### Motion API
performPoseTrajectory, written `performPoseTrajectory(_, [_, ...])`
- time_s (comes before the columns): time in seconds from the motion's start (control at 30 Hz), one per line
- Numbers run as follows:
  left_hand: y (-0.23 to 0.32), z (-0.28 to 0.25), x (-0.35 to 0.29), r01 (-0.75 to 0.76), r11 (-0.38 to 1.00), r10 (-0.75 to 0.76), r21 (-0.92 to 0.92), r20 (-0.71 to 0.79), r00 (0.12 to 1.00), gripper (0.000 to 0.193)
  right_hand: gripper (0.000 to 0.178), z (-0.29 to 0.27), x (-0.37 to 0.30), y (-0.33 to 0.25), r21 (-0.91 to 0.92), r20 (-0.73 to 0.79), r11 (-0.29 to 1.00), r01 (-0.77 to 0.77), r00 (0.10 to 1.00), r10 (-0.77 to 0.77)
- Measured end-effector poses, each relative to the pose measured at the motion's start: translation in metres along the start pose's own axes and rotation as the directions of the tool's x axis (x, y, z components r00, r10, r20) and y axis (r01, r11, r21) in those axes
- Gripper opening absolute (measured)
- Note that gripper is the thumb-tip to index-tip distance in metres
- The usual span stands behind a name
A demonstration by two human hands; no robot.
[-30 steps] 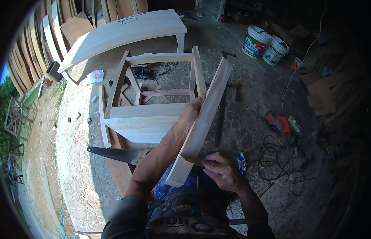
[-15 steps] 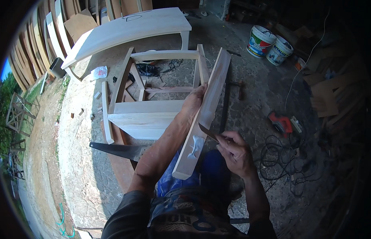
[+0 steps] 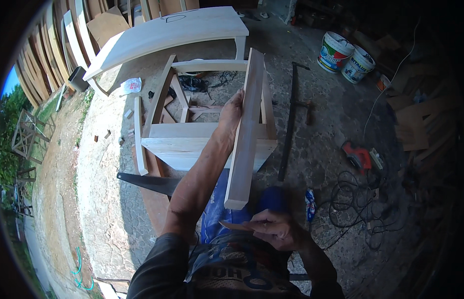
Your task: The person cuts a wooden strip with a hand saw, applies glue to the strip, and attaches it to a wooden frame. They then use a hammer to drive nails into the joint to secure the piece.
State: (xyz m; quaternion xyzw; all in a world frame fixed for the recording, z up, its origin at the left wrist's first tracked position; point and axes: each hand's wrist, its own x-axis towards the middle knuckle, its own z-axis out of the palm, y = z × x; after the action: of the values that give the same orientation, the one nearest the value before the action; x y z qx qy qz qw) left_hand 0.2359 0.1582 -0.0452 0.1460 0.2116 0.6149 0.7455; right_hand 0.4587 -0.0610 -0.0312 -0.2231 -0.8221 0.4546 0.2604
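- The left hand (image 3: 234,110) grips a long pale wooden plank (image 3: 247,129) about its upper middle, fingers wrapped round the plank's left edge.
- The plank stands nearly upright and slightly tilted, its top end up by the far rail of the unfinished wooden frame (image 3: 192,139) and its cut lower end hanging just above the person's lap.
- The right hand (image 3: 274,230) sits just below the plank's lower end, apart from it, with fingers curled around a thin flat sliver (image 3: 233,225) that points leftward; what kind of tool or scrap it is cannot be told.
- The wooden frame lies on the ground directly behind the plank, a pale furniture carcass with rails and legs showing on both sides of the plank.
- A handsaw (image 3: 147,182) lies left of the plank's lower end, its dark blade reaching under the frame's near corner.
- A long dark bar clamp (image 3: 290,119) lies on the ground just right of the plank, running roughly parallel to it.
- Beyond the plank's top end stands a curved pale tabletop (image 3: 167,32).
- Well right of the plank, two paint buckets (image 3: 345,57) stand together, and nearer sits an orange power tool (image 3: 356,154) with tangled cables (image 3: 356,204).
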Motion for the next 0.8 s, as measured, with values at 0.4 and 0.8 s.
performPoseTrajectory(0.4, [0.002, -0.006, -0.019, 0.105, 0.983, -0.075, -0.147, 0.197, 0.978, 0.033, 0.024, -0.046, 0.041, 0.035, 0.252, -0.376, 0.968, -0.020, 0.919, 0.117])
performPoseTrajectory(0.8, [0.023, -0.015, -0.027, -0.234, 0.925, 0.229, 0.298, 0.052, 0.972, 0.045, 0.042, -0.040, 0.003, 0.057, 0.533, -0.124, 0.837, -0.120, 0.968, 0.219])
